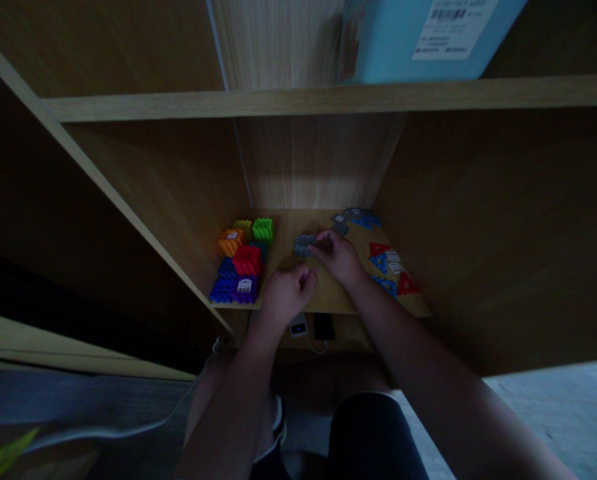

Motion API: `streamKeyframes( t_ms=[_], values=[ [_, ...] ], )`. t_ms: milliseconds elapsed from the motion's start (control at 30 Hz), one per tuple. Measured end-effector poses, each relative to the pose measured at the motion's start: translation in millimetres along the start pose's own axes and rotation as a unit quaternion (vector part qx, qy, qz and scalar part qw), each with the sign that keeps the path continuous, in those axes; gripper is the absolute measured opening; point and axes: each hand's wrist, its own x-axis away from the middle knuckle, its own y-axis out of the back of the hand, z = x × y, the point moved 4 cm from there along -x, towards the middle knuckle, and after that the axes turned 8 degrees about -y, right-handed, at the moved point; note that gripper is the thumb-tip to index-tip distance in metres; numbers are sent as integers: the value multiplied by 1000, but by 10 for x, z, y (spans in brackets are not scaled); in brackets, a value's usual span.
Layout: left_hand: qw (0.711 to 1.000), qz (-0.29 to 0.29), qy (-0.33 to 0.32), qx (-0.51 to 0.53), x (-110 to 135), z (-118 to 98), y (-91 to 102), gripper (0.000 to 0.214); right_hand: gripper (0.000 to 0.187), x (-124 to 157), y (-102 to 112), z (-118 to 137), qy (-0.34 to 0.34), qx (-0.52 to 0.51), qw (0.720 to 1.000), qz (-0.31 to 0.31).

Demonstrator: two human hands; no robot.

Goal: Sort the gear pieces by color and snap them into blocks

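A grey toothed building piece [305, 245], like an interlocking plastic tile assembly, sits on the wooden shelf board [283, 227] in the middle of the head view. The thumb and index finger of my right hand [341, 257] are at its right edge and appear to pinch it. Just below and left of it is my left hand [287, 291], its fingers curled closed. Whether anything is inside those curled fingers is hidden. Left of my hands stand assembled blocks: a red one [247, 260], an orange one [231, 241], a green one [263, 231] and a purple one with a white window [245, 288].
Loose blue triangles [384, 285], red triangles [407, 283] and white window pieces [393, 263] lie along the right side. More grey pieces [340, 223] are at the back right. Above is a shelf edge [298, 103] holding a light-blue box [428, 47]. Below lies a black phone [324, 327].
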Motion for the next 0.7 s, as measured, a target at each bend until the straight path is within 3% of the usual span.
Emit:
streamKeyframes(
  t_ms=[200,367,533,700],
  values=[
    [1000,5,3,-5,-2,-16,11,39,37,6,-2,11,-12,2,1000,8],
    [1000,9,4,-11,-2,-10,4,39,34,-10,62,22,0,12,999,-33],
    [1000,11,4,-13,-2,-9,0,40,27,-25,100,-106,-48,147,984,-93],
    [1000,5,3,-4,0,-8,13,41,48,6,12,-192,-85,276,955,-64]
  ],
)
